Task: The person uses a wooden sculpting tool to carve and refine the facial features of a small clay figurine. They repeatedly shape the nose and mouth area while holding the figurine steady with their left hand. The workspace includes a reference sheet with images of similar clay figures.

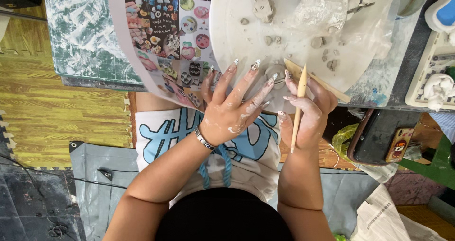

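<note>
My left hand (233, 106), smeared with clay and wearing a silver bracelet, lies fingers spread over the near rim of a round white board (227, 27). Its fingertips touch a small grey clay piece (276, 76) at the board's edge. My right hand (310, 113) holds a thin wooden modelling tool (298, 106) upright, its tip near the clay piece. A flat wooden stick (316, 81) lies on the board just behind that hand. Several small clay lumps (316, 42) and a bigger lump (262, 4) are scattered on the board.
A picture sheet of small clay charms (168, 32) lies left of the board on a green cutting mat (85, 27). Crumpled clear plastic (322, 6) covers the board's far side. A dark tray with a phone (397, 145) sits lower right, a grey tarp (95, 184) on the floor.
</note>
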